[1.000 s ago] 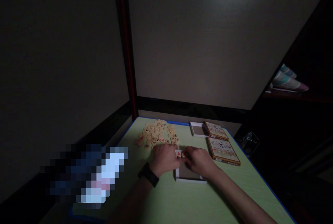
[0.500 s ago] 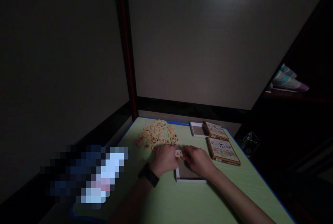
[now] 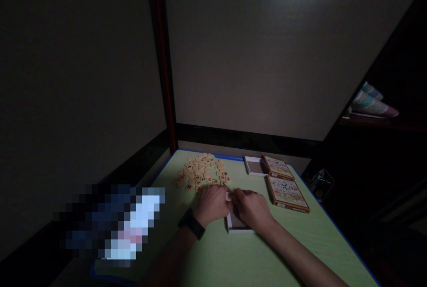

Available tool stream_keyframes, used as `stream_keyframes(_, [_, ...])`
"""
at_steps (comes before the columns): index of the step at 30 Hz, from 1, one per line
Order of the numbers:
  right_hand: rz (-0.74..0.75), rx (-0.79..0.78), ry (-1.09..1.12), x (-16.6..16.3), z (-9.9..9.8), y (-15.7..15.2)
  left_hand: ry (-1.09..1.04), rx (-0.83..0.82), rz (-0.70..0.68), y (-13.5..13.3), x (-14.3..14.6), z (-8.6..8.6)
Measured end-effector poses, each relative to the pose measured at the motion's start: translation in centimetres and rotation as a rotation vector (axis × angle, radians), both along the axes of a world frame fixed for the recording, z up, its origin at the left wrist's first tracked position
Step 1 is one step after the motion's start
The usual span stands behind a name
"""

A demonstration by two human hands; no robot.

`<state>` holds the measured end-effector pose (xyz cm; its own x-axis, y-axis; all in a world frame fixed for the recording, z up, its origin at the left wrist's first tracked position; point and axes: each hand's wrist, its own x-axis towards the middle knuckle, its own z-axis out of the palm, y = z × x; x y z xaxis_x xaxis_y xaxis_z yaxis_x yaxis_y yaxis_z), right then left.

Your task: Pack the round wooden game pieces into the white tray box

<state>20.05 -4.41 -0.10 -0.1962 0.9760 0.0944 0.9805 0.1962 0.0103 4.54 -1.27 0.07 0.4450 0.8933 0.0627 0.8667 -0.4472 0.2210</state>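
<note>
A shallow white-rimmed box tray (image 3: pixel 240 231) with a brown inside lies on the table in front of me. In its far left corner a round Chinese chess piece (image 3: pixel 228 196) with a red character shows between my hands. My left hand (image 3: pixel 212 202), with a black band on the wrist, is closed at the tray's left side; its fingertips are hidden. Over the tray's far part, my right hand (image 3: pixel 252 209) is closed in a pinch at the chess piece, its fingers covering part of it. Many loose pieces (image 3: pixel 199 169) lie just beyond my left hand.
Two printed boxes (image 3: pixel 287 192) lie to the right on the green table (image 3: pixel 253 260). Beside the farther one sits a white-rimmed tray (image 3: pixel 255 166). Walls stand behind and to the left. A blurred-out bright patch (image 3: pixel 133 225) is at the left edge.
My right hand has moved slightly left, closer to my left hand. Two red-marked pieces showed between the hands before; now only one shows, partly covered.
</note>
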Motion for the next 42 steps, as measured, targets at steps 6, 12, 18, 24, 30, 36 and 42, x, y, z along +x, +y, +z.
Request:
stream_keyframes(6, [-0.04,0.016,0.118,-0.1,0.0,0.2,-0.004,0.007,-0.015,0.1,-0.1,-0.1])
stream_keyframes(12, [0.014,-0.034,0.243,-0.5,-0.9,0.6,0.002,-0.012,-0.001,0.3,0.0,-0.3])
stream_keyframes(18, [0.082,-0.037,0.389,0.0,-0.9,0.7,-0.011,-0.015,-0.015,0.2,-0.1,-0.1])
stream_keyframes(24, [0.097,-0.029,0.42,-0.1,-1.1,0.8,-0.02,-0.031,-0.024,0.0,-0.1,0.2])
stream_keyframes(30, [0.113,-0.039,0.467,-0.2,-0.9,0.7,-0.033,-0.031,-0.026,-0.1,-0.2,0.4])
stream_keyframes(36, [0.122,-0.04,0.513,-0.3,-1.1,0.8,-0.029,-0.065,0.008,-0.2,0.0,0.6])
stream_keyframes(42, [0.138,-0.015,0.528,0.1,-0.7,0.5,-0.076,-0.057,0.024,-0.1,-0.2,1.0])
